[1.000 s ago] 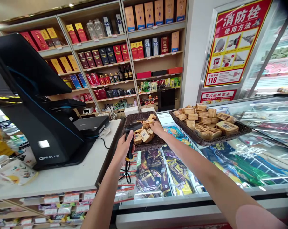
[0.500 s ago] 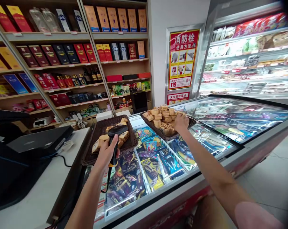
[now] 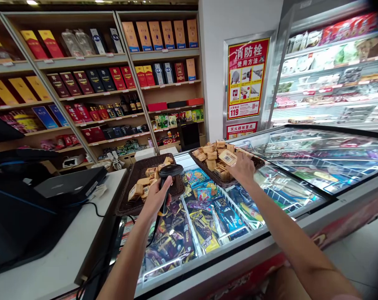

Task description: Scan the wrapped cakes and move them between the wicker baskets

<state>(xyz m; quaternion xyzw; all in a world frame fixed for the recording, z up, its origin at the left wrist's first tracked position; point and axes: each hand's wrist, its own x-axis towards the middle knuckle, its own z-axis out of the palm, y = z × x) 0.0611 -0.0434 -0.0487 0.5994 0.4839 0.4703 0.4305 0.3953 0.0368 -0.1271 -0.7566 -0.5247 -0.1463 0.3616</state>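
Since half a second ago the right hand (image 3: 243,168) has lifted a wrapped packet (image 3: 228,157), pinched in its fingers, out of the farther wicker basket (image 3: 258,160); nearer, the left hand (image 3: 156,196) stays clenched on the black barcode scanner (image 3: 169,175) before the nearer basket (image 3: 126,204), atop the glass-topped freezer (image 3: 301,204)

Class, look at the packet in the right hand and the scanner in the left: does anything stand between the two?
Nothing visible does. The right hand holds a packet up over the right basket. The left hand grips the scanner in front of the left basket. Between them lies only open air above the freezer lid.
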